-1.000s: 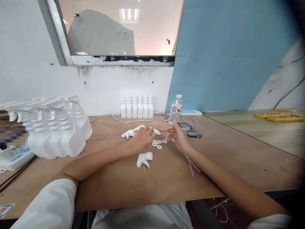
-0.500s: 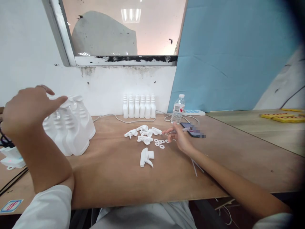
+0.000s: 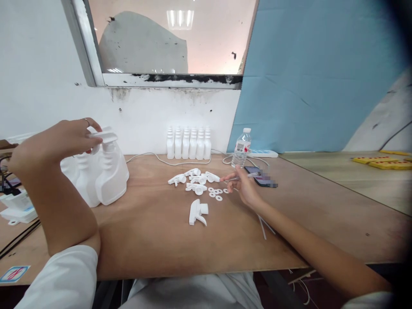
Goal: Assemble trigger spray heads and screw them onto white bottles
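Note:
My left hand is raised at the left, its fingers closed round the trigger head of a white spray bottle that stands at the front of a cluster of such bottles. My right hand rests on the wooden table, pinching a thin clear tube between finger and thumb. Just left of it lie several white rings and loose trigger heads. One more trigger head lies alone, nearer to me.
A row of small white bottles stands against the back wall, with a water bottle and a phone to its right. White tubes lie under my right forearm. Yellow pieces sit far right. A device and cables lie at the left edge.
My left hand left the trigger heads in the middle, rose to the left and closed on a spray bottle's head. My right hand barely moved.

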Available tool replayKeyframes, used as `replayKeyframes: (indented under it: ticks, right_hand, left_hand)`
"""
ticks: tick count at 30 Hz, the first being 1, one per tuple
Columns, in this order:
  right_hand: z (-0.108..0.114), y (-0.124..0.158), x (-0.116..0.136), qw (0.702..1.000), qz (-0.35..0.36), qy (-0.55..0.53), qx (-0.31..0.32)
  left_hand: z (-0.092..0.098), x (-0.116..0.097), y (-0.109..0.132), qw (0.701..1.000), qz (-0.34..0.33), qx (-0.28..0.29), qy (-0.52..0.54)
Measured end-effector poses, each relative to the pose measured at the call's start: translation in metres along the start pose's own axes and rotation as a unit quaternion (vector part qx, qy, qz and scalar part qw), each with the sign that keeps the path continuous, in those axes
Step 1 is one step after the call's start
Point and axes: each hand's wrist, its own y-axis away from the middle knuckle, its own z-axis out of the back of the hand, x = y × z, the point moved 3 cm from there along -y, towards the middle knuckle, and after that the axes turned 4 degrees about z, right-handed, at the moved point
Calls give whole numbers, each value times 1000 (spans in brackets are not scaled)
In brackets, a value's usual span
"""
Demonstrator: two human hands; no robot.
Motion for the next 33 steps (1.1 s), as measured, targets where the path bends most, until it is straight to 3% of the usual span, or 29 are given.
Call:
replayKeyframes:
  ticks: [2,3,7,11,16,20,24,27,33]
  right_hand:
    - [-1,0,-1,1000,-8,-3,9]
    - [-2,0,0,1000,-12,-4,16]
    - [-17,1,14,998,2,-7,63]
    - [-48,0,44,987,42,24,152]
    - [-94,-2,88,953,139,11,268]
    - [-120,-1,112,943,135,30,301]
    - [-126,0,124,951,114,69,278]
    - [-117,-9,126,967,134,56,209]
    - [-94,-44,120,987,151,-43,37]
  left_hand:
    - [5,-15,2,997,-11,68,-16]
    - [8,-24,4,997,-33,71,-24]
    - [16,-63,17,984,-176,-4,16]
    - [11,-95,25,951,-283,-54,115]
    - [-7,-133,31,920,-340,-81,177]
    - [-22,-156,38,900,-373,-90,205]
    - [-30,-164,37,903,-351,-77,234]
    - [-33,-164,31,908,-319,-37,270]
    - [-53,-162,15,923,-295,143,200]
